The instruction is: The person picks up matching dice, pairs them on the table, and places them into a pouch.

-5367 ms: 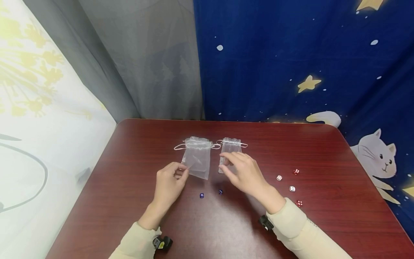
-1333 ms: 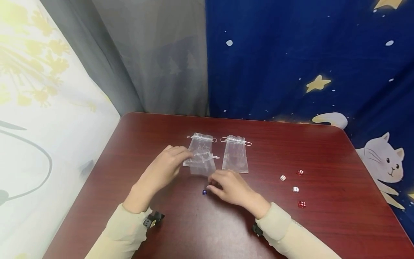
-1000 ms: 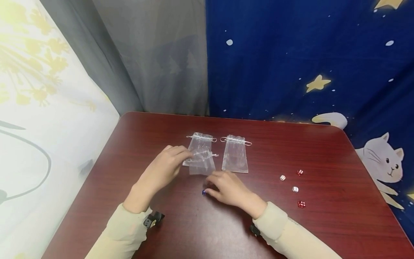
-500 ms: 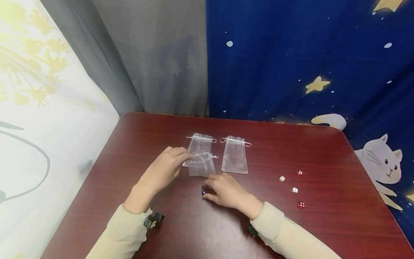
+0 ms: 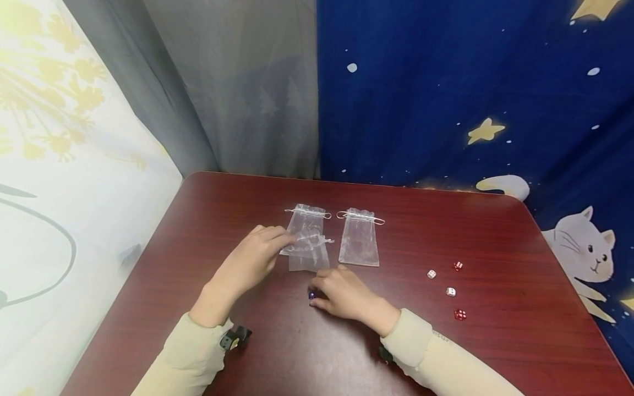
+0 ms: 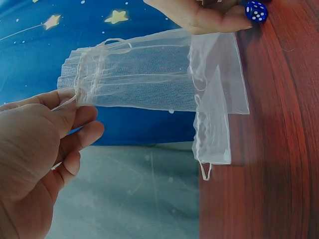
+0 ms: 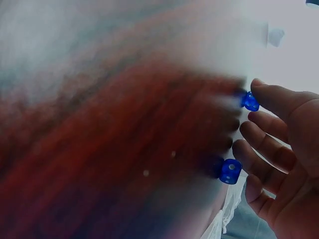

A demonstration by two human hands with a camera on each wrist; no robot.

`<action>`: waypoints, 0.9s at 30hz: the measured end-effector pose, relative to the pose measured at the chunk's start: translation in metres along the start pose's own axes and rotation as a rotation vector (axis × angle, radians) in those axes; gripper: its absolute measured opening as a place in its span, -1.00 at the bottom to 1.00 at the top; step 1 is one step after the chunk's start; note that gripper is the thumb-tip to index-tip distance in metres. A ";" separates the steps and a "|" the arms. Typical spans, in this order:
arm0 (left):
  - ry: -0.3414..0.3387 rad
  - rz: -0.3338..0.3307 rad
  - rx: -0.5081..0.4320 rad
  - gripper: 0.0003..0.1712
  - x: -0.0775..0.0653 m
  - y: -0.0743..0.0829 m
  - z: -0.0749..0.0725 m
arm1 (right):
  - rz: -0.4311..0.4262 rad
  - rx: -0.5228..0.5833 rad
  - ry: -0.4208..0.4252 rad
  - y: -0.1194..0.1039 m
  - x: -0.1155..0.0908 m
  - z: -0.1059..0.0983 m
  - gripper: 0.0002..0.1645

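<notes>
My left hand (image 5: 250,253) pinches the drawstring top of a sheer white organza bag (image 6: 139,74), holding it upright; in the left wrist view it hangs long and flat. Behind it, two similar bags lie on the table, one at left (image 5: 307,217) and one at right (image 5: 360,242). My right hand (image 5: 346,291) is low over the table just in front of the held bag. Its thumb and index fingertip stand on either side of a blue die (image 7: 251,101). A second blue die (image 7: 231,172) sits by its outer fingertips, hidden under the hand in the head view.
To the right on the dark red table (image 5: 238,198) lie two white dice, one farther (image 5: 431,274) and one nearer (image 5: 451,292), and two red dice, one farther (image 5: 458,266) and one nearer (image 5: 460,314). Curtains (image 5: 436,93) hang behind the table.
Over several seconds my left hand has raised one bag upright, and my right hand has come from the right bag to the blue dice. Lately its thumb and index finger have come around one die.
</notes>
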State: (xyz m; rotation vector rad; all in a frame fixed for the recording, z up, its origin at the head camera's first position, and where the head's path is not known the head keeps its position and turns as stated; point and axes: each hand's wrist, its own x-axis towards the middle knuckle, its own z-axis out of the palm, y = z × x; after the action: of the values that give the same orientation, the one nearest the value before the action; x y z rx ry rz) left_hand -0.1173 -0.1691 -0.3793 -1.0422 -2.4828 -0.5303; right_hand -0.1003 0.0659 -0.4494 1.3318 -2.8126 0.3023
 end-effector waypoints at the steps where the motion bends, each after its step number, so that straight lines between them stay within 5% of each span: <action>1: -0.001 0.000 0.001 -0.56 0.000 0.000 0.000 | 0.000 -0.003 -0.002 0.000 0.000 0.000 -0.72; 27: 0.010 -0.001 -0.002 -0.58 -0.002 0.002 0.001 | -0.012 0.075 0.070 0.002 -0.004 -0.002 -0.88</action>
State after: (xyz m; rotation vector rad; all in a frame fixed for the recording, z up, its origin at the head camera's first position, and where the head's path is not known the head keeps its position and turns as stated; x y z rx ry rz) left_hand -0.1148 -0.1679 -0.3808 -1.0374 -2.4744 -0.5375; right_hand -0.0996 0.0710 -0.4486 1.3242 -2.7605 0.4490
